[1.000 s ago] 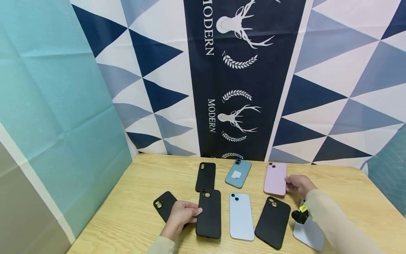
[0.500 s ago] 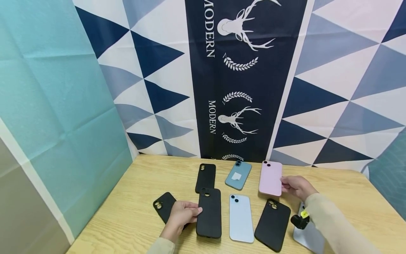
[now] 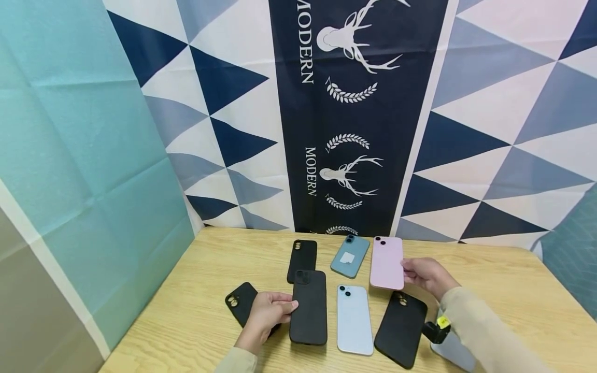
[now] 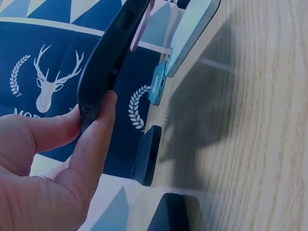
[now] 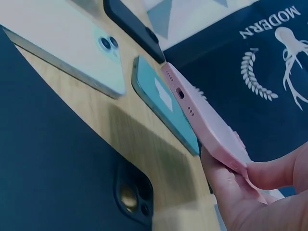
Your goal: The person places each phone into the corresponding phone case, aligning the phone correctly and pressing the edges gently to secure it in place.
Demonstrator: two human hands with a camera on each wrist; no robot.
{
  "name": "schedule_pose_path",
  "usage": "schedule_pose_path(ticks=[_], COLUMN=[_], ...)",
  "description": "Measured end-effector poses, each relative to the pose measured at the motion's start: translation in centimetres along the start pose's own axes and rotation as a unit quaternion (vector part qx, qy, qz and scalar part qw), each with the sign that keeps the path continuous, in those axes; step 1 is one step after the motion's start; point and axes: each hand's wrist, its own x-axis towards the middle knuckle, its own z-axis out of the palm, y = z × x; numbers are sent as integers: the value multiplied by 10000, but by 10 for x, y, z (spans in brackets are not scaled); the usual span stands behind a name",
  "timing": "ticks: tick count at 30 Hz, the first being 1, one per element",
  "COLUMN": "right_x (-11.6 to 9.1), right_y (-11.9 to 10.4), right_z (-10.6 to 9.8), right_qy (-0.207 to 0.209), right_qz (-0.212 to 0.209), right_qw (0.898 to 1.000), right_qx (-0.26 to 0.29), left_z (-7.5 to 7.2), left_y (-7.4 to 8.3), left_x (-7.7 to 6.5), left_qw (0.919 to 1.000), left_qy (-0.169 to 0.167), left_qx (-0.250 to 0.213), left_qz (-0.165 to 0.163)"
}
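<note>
My left hand [image 3: 270,315] pinches a black phone case [image 3: 309,311] by its left edge. In the left wrist view this case [image 4: 108,57] is held off the table, thumb on one face and fingers on the other, its shadow on the wood. My right hand [image 3: 428,275] grips a pink phone [image 3: 387,263] by its right edge, raised beyond another black case [image 3: 401,331]. The right wrist view shows the charging port end of the pink phone [image 5: 207,120]. Between the hands a white phone [image 3: 354,321] lies on the table, camera end away from me.
A blue phone [image 3: 350,256] with a white label lies at the back of the wooden table [image 3: 196,290]. One black case [image 3: 303,256] is left of it, another [image 3: 241,300] partly behind my left hand. A pale phone [image 3: 454,349] lies under my right forearm. A patterned cloth [image 3: 345,119] hangs behind.
My right hand has lifted the pink phone and carried it left, toward the blue phone. My left hand has raised the black case slightly and tilted it, staying nearly in place.
</note>
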Motion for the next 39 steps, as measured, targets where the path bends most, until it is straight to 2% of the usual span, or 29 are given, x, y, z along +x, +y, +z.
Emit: schedule_pose_path(ticks=[6,11,15,22,30,39], right_x=[-5,-11,-16,-20,-21,-27], right_y=[5,3,-1,2,10,9], right_z=[14,26,34,41,48,63], right_qy=[-279,-400,-313,-208,-376,-261], right_qz=[-137,2,120,22,26,-3], right_qw=[9993,9982,9991,9995,9991,9988], right_qx=[225,445,246,-243,-169,-415], left_z=[7,11,10,9,8,11], left_y=[-2,3,4,-2,-3,2], left_x=[1,2,2,1,1,3], left_qw=[9999,9995,9993,9991,9988,9987], left_qy=[-56,-68,-55,-107,-163,-131], left_qx=[-141,-288,-373,-401,-468,-481], left_qz=[12,69,49,-22,-44,-36])
